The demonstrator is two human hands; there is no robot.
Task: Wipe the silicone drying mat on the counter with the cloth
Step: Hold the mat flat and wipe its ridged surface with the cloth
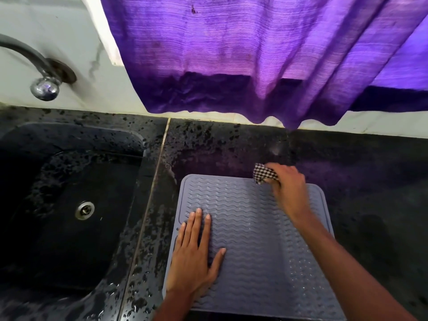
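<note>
We see a grey silicone mat (254,239) lying flat on the black speckled stone counter (370,170), just right of the seam that sets the counter apart from the sink (69,205). The mat is a rounded rectangle with a raised rim, and its face is ribbed with rows of fine wavy ridges; small beads of water glint along its right side. Our left hand (196,258) lies flat on the mat's near left part, palm down, fingers straight and close together, thumb spread to the right. Our right hand (289,186) reaches to the far edge of the mat, fingers curled round a bunched cloth (264,173) woven in a small black-and-white check. The cloth sticks out to the left of the knuckles and sits at the mat's far rim, partly over the counter beyond it. The sink is a deep black basin with rounded corners, wet and spotted with drops, and a round metal drain (85,210) in its floor. Above it a curved chrome tap (44,89) comes out of the pale marbled wall. A purple curtain (231,54) of ribbed cloth hangs in folds behind the counter.
</note>
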